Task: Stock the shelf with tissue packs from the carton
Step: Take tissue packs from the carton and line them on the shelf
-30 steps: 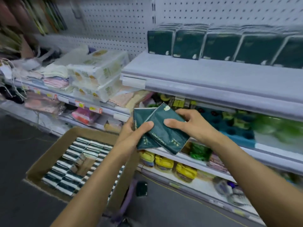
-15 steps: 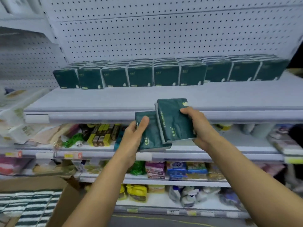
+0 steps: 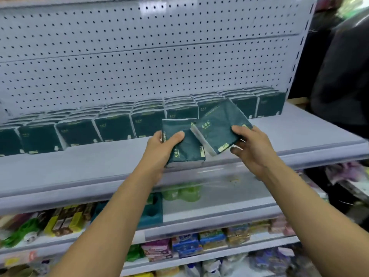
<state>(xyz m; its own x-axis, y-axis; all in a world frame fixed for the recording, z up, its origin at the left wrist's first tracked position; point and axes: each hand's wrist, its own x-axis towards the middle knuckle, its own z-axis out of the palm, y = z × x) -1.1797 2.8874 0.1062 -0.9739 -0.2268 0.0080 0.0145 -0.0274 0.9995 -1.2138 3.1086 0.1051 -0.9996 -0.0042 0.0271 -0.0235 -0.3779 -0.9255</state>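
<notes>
1. The left hand [image 3: 161,145] grips one tissue pack [image 3: 184,144] at frame centre, now raised over the shelf [image 3: 99,166].
2. The right hand [image 3: 249,148] grips a second pack [image 3: 217,128], now tilted and apart, near the stocked row [image 3: 111,126].

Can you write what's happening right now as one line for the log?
left hand: holds tissue pack | right hand: holds second tissue pack | both above shelf | stocked row behind

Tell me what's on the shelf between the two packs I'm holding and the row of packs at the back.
Nothing. In the head view, the left hand and right hand hold two tissue packs over the shelf; its surface is bare up to the back row.
</notes>
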